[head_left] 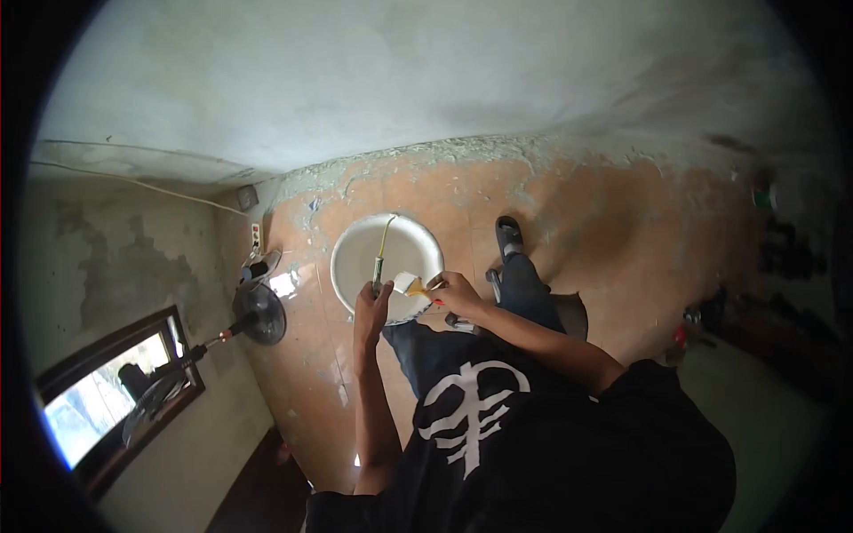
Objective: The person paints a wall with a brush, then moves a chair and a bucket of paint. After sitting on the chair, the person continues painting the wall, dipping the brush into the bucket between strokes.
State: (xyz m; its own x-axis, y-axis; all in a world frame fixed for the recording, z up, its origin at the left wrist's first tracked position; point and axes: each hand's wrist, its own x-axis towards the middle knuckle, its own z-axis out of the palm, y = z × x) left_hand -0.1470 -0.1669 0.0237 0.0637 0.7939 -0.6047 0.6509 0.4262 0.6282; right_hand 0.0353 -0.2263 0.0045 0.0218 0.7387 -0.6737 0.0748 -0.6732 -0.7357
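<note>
My left hand [372,300] is closed around the pale handle of a slim tool [379,266] with a thin yellowish shaft. The shaft's bent tip overlaps the far rim of a white round basin [337,274] in this view. In my right hand [458,293] is a paintbrush [414,286], its broad white bristles pointing left, toward the tool. Both hands are over the near side of the basin, which stands on the tiled floor [453,197] and looks whitish inside.
A black standing fan [259,314] stands on the left near a power strip [256,236]. The wall [400,80] rises ahead, with rough plaster debris along its foot. My sandalled foot [508,233] is to the right of the basin. Dark items lie at the far right.
</note>
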